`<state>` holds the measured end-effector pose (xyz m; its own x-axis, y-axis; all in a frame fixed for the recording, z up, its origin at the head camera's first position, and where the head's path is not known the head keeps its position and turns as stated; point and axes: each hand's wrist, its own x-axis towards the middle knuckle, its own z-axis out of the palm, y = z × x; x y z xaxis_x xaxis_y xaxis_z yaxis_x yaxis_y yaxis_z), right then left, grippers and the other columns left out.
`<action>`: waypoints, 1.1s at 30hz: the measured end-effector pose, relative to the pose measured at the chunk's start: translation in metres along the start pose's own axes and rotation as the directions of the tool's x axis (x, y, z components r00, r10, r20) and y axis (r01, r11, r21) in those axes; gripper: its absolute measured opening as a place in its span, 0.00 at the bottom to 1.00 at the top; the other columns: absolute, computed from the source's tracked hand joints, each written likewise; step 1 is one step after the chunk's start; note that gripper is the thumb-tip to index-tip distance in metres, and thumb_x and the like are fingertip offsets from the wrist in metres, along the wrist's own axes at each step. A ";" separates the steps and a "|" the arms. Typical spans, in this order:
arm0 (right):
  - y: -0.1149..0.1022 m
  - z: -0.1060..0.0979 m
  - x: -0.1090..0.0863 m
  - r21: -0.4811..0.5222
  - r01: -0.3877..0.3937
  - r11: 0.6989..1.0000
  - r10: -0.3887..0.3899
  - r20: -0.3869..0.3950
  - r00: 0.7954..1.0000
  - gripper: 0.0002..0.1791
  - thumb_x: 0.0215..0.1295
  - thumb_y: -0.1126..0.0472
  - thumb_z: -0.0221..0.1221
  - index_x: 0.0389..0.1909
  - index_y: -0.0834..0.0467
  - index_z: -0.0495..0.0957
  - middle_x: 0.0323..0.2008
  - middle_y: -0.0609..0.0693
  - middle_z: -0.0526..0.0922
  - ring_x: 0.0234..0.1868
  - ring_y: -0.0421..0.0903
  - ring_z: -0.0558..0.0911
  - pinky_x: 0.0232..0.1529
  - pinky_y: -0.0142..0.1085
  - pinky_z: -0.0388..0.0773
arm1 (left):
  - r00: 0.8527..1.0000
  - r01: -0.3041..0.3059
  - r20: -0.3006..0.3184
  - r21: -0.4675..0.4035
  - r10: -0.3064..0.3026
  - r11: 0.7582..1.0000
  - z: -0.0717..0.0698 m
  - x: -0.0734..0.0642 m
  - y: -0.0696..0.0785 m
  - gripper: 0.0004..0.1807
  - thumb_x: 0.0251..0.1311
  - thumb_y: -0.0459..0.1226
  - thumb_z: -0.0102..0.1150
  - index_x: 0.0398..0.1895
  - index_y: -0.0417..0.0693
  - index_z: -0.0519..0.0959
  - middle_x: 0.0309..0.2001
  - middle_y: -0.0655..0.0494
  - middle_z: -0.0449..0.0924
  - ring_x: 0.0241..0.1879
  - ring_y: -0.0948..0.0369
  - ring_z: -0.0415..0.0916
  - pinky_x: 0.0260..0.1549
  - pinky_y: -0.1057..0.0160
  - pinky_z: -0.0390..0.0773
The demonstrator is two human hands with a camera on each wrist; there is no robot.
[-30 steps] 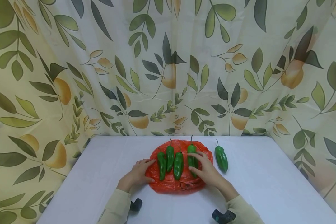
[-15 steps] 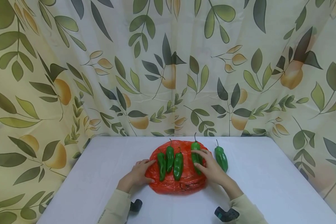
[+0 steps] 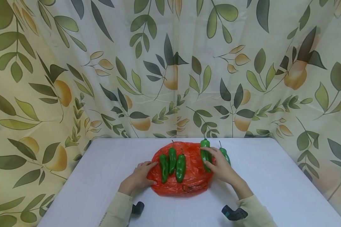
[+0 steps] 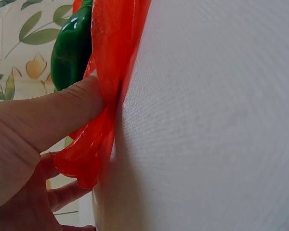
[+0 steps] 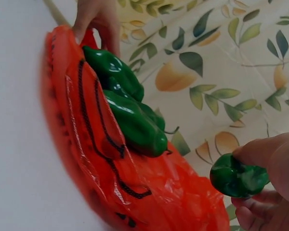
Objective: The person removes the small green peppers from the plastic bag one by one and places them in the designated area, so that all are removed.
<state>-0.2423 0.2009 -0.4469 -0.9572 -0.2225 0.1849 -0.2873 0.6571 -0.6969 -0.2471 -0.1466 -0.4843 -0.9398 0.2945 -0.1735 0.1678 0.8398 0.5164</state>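
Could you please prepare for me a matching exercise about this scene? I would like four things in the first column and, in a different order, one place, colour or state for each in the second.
Column one
1. Left hand
2. Right hand
3. Three grouped long peppers
4. Plastic bag

Column two
A. Crinkled and red
B. Grips a single long pepper
C. Glossy and green
D. Touches the bag's left edge, as seen from the head camera

Right pairs: 1-D, 2-B, 3-C, 4-A.
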 end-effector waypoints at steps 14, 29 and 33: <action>0.011 -0.021 0.001 0.015 0.010 1.000 -0.010 -0.042 0.999 0.29 0.69 0.70 0.57 0.71 0.57 0.68 0.70 0.73 0.61 0.66 0.76 0.68 0.51 0.64 0.81 | 1.000 -0.003 0.004 -0.008 0.003 1.000 0.000 0.000 -0.002 0.45 0.53 0.44 0.76 0.76 0.59 0.65 0.73 0.46 0.64 0.73 0.43 0.59 0.60 0.32 0.75; 0.026 -0.043 -0.002 -0.038 -0.056 0.998 0.054 -0.059 0.997 0.30 0.69 0.70 0.54 0.72 0.60 0.65 0.71 0.78 0.56 0.66 0.79 0.65 0.51 0.67 0.80 | 1.000 -0.011 0.009 -0.012 0.011 1.000 -0.003 -0.001 0.000 0.45 0.54 0.43 0.75 0.76 0.57 0.65 0.73 0.46 0.65 0.72 0.43 0.60 0.61 0.33 0.75; 0.031 -0.046 -0.004 -0.041 -0.084 0.996 0.081 -0.059 0.995 0.31 0.69 0.70 0.54 0.72 0.60 0.64 0.71 0.79 0.55 0.66 0.80 0.64 0.51 0.67 0.78 | 1.000 -0.008 0.010 -0.012 0.009 1.000 -0.003 -0.001 0.000 0.45 0.54 0.44 0.75 0.76 0.57 0.65 0.73 0.46 0.64 0.72 0.44 0.60 0.61 0.34 0.75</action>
<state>-0.2494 0.2549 -0.4377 -0.9777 -0.1254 0.1683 -0.2073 0.7021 -0.6812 -0.2469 -0.1477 -0.4818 -0.9352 0.3064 -0.1776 0.1723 0.8318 0.5276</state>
